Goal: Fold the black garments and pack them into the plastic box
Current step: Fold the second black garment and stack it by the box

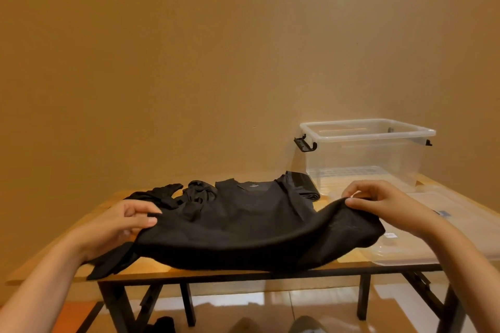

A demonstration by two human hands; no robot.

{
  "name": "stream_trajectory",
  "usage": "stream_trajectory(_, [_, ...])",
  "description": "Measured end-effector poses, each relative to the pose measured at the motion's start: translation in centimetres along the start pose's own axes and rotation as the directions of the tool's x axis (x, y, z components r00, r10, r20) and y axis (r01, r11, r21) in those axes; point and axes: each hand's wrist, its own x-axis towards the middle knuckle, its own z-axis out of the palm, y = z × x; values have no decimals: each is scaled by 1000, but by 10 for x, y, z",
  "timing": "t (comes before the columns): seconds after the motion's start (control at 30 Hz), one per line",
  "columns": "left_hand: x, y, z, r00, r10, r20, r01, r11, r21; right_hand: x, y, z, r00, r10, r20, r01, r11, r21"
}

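Note:
A black t-shirt (243, 227) lies across the wooden table (81, 230), collar toward the wall. Its near hem is lifted off the table. My left hand (127, 222) pinches the hem's left corner between thumb and fingers. My right hand (378, 200) pinches the right corner, raised slightly. More black garments are bunched behind: one crumpled pile (165, 193) at the back left and another piece (300, 184) at the back right, beside the box. The clear plastic box (368, 154) stands open at the table's back right, with nothing visible inside it.
The box's clear lid (422, 246) lies flat on the table's right side, in front of the box. A plain wall rises right behind the table. Black table legs (119, 305) and tiled floor show below the near edge.

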Motion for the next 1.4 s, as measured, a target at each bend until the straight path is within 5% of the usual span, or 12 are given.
stream_trajectory(0.27, [101, -5, -20, 961, -42, -273, 73, 992, 103, 104, 11, 3, 986, 124, -113, -141, 977, -162])
stream_trajectory(0.5, [245, 54, -98, 807, 186, -560, 117, 880, 461, 278, 7, -21, 903, -71, -423, -135, 890, -436])
stream_trajectory(0.57, [268, 107, -131, 672, 274, -688, 54, 908, 415, 318, -23, -48, 802, -180, -570, -87, 908, -410])
stream_trajectory(0.67, [278, 191, -163, 472, 370, -800, -300, 921, 249, 352, -91, -93, 543, -367, -755, 94, 920, -380])
stream_trajectory(0.77, [268, 235, -172, 380, 464, -800, -481, 838, 257, 362, -140, -111, 361, -499, -788, 283, 864, -417])
stream_trajectory(0.83, [262, 234, -173, 371, 480, -795, -484, 831, 276, 364, -149, -109, 317, -522, -791, 334, 843, -422])
stream_trajectory(1.4, [158, 80, -88, 578, 318, -752, -277, 943, 186, 256, -47, -16, 596, -397, -698, 230, 917, -325])
